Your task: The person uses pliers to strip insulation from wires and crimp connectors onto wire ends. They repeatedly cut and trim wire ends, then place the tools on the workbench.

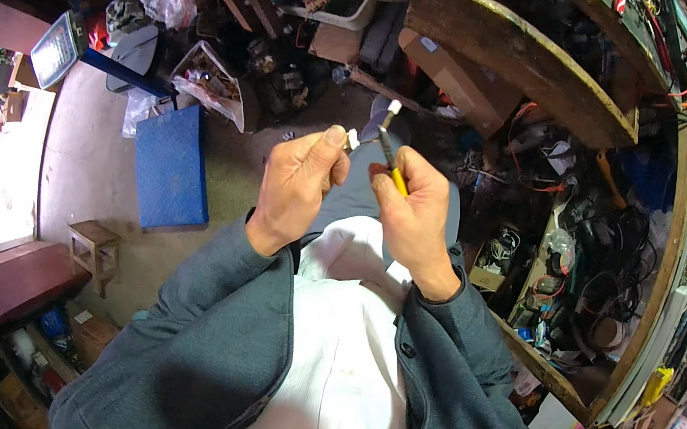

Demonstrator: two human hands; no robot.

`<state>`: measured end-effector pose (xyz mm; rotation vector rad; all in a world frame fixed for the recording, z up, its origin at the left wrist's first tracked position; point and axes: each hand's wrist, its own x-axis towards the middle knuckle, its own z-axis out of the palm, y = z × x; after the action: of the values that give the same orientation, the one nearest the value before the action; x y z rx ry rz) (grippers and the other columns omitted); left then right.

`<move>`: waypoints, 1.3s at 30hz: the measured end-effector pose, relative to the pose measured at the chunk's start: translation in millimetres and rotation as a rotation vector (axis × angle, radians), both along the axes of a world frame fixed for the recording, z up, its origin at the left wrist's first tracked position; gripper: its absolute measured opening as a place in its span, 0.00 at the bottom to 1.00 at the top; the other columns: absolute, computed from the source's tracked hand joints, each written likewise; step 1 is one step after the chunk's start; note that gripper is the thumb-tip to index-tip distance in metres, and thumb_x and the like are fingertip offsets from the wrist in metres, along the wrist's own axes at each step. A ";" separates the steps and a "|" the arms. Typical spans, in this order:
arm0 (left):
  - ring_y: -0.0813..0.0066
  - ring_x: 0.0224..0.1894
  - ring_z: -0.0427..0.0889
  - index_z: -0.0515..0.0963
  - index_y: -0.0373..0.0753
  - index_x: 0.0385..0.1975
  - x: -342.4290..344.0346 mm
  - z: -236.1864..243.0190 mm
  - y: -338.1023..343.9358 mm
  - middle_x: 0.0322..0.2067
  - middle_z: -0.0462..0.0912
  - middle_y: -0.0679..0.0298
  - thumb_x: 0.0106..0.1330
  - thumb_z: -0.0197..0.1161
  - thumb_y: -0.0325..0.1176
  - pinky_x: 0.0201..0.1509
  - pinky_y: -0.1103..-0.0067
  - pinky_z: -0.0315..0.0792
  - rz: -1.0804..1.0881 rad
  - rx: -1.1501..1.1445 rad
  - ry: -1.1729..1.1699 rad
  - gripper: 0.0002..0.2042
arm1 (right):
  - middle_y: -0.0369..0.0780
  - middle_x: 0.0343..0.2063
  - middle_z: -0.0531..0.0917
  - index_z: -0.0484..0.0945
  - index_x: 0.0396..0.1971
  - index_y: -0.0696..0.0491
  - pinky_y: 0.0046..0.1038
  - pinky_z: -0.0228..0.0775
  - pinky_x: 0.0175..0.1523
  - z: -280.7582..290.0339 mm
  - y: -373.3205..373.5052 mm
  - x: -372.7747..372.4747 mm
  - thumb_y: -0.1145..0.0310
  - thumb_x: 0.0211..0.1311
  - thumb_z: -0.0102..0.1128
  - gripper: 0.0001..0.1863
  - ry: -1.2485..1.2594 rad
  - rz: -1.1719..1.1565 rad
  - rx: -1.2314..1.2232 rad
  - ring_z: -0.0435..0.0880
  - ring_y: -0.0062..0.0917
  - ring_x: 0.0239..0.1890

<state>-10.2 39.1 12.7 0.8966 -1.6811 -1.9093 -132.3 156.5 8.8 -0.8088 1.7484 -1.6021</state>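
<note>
In the middle, my left hand (299,185) is closed, with thumb and forefinger pinching a small white piece (353,139). My right hand (411,216) grips a yellow-handled tool (399,178) whose dark upper part points up beside that piece. A second small white bit (394,107) shows above the tool's dark part; I cannot make out what it is attached to. The two hands are held close together over my grey-clad legs, a short gap between them.
A wooden shelf (522,50) juts across the top, over a cardboard box (463,81). Cables and clutter (593,281) fill the wooden-edged space at right. At left are a blue board (171,169), a lamp-like panel (60,48), a small wooden stool (95,240) and a maroon seat (8,292).
</note>
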 end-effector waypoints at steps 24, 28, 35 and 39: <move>0.73 0.45 0.86 0.84 0.31 0.50 12.1 -15.5 -79.8 0.42 0.89 0.59 0.76 0.59 0.37 0.55 0.75 0.78 -0.107 -0.344 -0.173 0.15 | 0.26 0.20 0.60 0.59 0.21 0.51 0.21 0.50 0.29 -1.2 14.6 -11.9 0.78 0.65 0.64 0.21 -0.022 0.178 0.058 0.56 0.10 0.26; 0.76 0.43 0.85 0.85 0.31 0.47 -5.9 -1.6 -46.2 0.38 0.88 0.60 0.78 0.58 0.37 0.51 0.78 0.79 -0.365 0.062 0.038 0.15 | 0.28 0.18 0.63 0.61 0.20 0.51 0.21 0.53 0.25 -2.3 15.7 -13.6 0.75 0.64 0.64 0.19 -0.255 0.200 0.084 0.60 0.10 0.22; 0.77 0.37 0.86 0.83 0.29 0.44 -7.9 3.2 -36.0 0.34 0.88 0.60 0.75 0.62 0.37 0.44 0.79 0.81 -0.395 0.121 -0.038 0.14 | 0.28 0.16 0.68 0.65 0.21 0.50 0.22 0.54 0.19 -7.2 18.8 -17.7 0.71 0.64 0.66 0.18 -0.426 0.144 0.183 0.62 0.11 0.16; 0.76 0.34 0.86 0.83 0.31 0.43 -6.6 -2.9 -34.0 0.34 0.88 0.60 0.75 0.61 0.35 0.42 0.79 0.82 -0.361 0.170 -0.037 0.11 | 0.29 0.20 0.70 0.67 0.25 0.49 0.18 0.54 0.22 -5.4 18.9 -22.2 0.69 0.68 0.63 0.14 -0.755 0.209 0.117 0.64 0.11 0.19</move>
<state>-16.8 5.0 9.7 0.7288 -1.8226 -2.3138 -154.5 175.4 3.4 -0.2525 1.1539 -1.3922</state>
